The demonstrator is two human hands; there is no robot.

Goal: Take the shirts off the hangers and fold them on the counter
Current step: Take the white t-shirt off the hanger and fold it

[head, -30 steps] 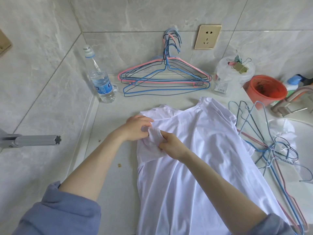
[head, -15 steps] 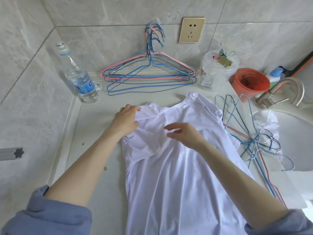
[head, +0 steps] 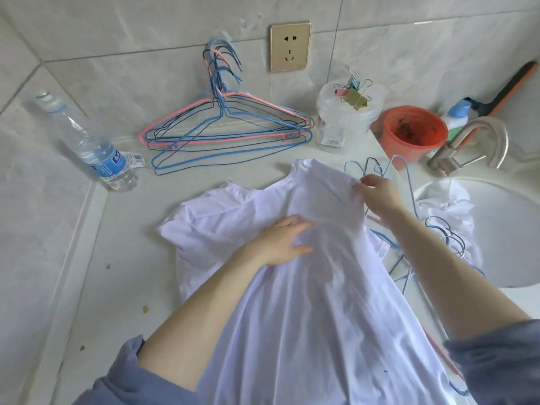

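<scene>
A: Entry one, the garment?
B: One white shirt (head: 306, 287), off its hanger. It lies spread on the worktop (head: 117, 273), collar end toward the wall, hem toward the person and cut off by the bottom edge of the view.

A: The hands?
B: Left hand (head: 280, 241): flat, fingers spread, pressing on the chest of the shirt. Right hand (head: 377, 194): thumb and fingers pinching the far right shoulder edge, the cloth raised slightly there.

A: Step in hand?
B: By my judgement, laying out and opening the first fold from the right side. No finished fold shows.

A: Next move calls for?
B: Probably carrying the pinched edge across toward the middle while the left hand pins the cloth. The fabric looks thin and creased, so a smoothing pass seems likely.

A: Remaining stock?
B: Stacked hangers (head: 220, 108), bare, leaning at the wall. Loose hangers (head: 444, 233), tangled, just right of the shirt and partly under its edge, a possible snag. White cloth (head: 444, 200) in the sink (head: 502, 229); whether another shirt, cannot tell.
</scene>
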